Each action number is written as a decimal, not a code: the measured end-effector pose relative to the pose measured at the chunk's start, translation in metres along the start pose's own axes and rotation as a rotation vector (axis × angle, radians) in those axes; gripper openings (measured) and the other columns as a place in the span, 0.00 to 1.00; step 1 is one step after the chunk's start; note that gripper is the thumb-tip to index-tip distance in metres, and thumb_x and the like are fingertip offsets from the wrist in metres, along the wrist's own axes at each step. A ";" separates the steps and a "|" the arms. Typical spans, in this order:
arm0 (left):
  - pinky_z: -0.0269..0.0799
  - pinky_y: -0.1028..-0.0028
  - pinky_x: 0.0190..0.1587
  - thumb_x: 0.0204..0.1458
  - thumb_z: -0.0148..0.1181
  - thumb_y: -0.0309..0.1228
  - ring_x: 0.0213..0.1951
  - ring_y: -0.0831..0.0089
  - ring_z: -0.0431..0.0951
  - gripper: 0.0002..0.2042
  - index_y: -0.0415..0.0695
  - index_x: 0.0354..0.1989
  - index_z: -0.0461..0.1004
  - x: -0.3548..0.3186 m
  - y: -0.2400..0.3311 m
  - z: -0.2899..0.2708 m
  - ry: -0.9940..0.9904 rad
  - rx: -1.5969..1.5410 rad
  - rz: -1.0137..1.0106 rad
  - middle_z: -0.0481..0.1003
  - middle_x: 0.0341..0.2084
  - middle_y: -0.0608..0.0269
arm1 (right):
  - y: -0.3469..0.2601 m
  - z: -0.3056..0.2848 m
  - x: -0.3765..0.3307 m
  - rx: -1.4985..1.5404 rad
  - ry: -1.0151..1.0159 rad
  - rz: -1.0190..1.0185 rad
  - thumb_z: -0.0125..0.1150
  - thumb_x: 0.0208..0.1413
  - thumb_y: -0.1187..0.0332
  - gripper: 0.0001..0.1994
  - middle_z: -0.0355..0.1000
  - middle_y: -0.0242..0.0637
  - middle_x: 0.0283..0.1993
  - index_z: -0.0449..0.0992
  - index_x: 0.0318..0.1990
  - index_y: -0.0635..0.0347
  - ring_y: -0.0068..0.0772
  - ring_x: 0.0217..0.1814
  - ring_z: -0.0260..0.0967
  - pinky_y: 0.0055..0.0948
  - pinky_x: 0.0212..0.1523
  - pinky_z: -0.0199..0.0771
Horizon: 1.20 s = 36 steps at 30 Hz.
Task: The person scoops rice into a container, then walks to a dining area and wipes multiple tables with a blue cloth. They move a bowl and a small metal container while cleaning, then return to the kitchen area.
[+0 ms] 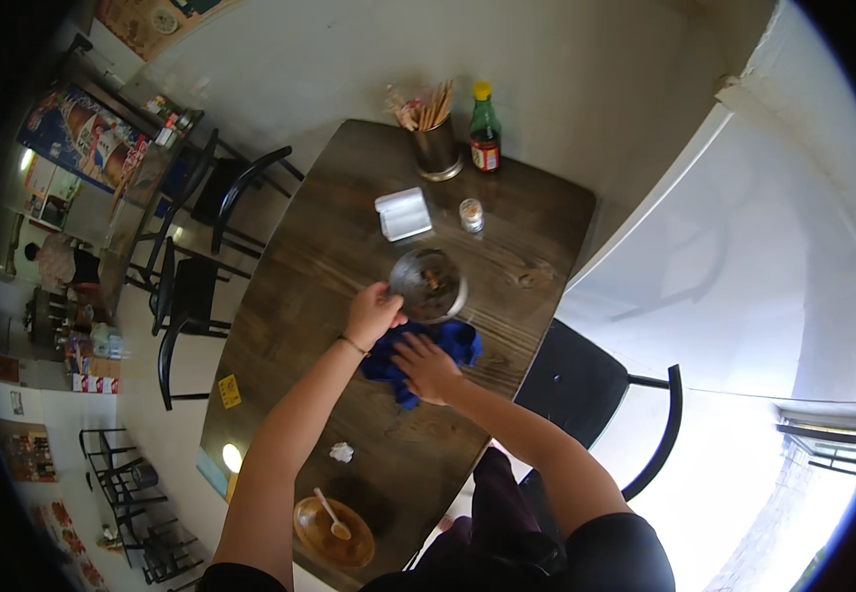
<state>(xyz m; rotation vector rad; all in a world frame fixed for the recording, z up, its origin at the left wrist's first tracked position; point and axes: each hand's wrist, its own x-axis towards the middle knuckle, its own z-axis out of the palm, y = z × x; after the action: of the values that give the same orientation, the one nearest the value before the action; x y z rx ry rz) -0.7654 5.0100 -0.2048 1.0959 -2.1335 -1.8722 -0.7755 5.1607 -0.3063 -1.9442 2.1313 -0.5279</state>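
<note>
Beneath my right grip (429,371), spread flat, lay the cloth (462,342); just ahead of it, my left grip (374,315) pinched the bowl (420,272) by its near-left rim.

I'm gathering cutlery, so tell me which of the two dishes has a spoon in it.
The brown dish, low in the picture: the white spoon rests in it, while the grey bowl at the left hand shows none.
</note>
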 end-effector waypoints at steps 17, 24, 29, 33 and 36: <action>0.66 0.81 0.19 0.48 0.51 0.28 0.17 0.76 0.73 0.08 0.34 0.30 0.65 0.109 0.089 0.130 -0.058 -0.052 0.050 0.73 0.16 0.57 | 0.218 -0.091 0.034 0.049 0.154 0.375 0.51 0.44 0.57 0.23 0.63 0.43 0.53 0.65 0.51 0.51 0.46 0.58 0.57 0.38 0.56 0.57; 0.65 0.79 0.15 0.47 0.53 0.28 0.15 0.74 0.74 0.10 0.33 0.31 0.64 0.133 0.083 0.156 -0.001 -0.095 0.069 0.72 0.15 0.59 | 0.286 -0.117 0.015 -0.027 0.604 0.785 0.52 0.45 0.56 0.27 0.55 0.49 0.58 0.62 0.53 0.58 0.50 0.62 0.48 0.42 0.61 0.45; 0.71 0.73 0.22 0.44 0.52 0.33 0.17 0.69 0.77 0.11 0.37 0.19 0.68 0.158 0.047 0.176 0.115 0.043 0.153 0.72 0.10 0.55 | 0.239 -0.077 -0.010 -0.235 0.664 0.940 0.50 0.48 0.58 0.30 0.49 0.55 0.61 0.56 0.56 0.70 0.56 0.64 0.43 0.47 0.63 0.40; 0.72 0.66 0.32 0.44 0.51 0.38 0.23 0.59 0.77 0.15 0.34 0.23 0.69 0.159 0.041 0.197 0.141 0.156 0.066 0.73 0.13 0.52 | 0.134 -0.057 -0.041 -0.289 0.354 0.751 0.51 0.47 0.57 0.29 0.52 0.53 0.60 0.61 0.54 0.70 0.55 0.65 0.43 0.50 0.63 0.39; 0.72 0.71 0.21 0.44 0.52 0.34 0.17 0.68 0.77 0.13 0.37 0.16 0.68 0.188 -0.005 0.199 0.317 0.268 0.145 0.72 0.10 0.56 | 0.043 -0.044 -0.042 -0.133 -0.054 0.492 0.45 0.51 0.53 0.31 0.43 0.42 0.66 0.55 0.60 0.60 0.47 0.70 0.31 0.49 0.65 0.26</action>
<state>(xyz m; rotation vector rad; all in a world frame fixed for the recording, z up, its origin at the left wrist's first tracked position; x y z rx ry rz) -1.0036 5.0681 -0.3270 1.1569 -2.2445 -1.2800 -0.8277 5.2103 -0.2863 -1.3841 2.5375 -0.2407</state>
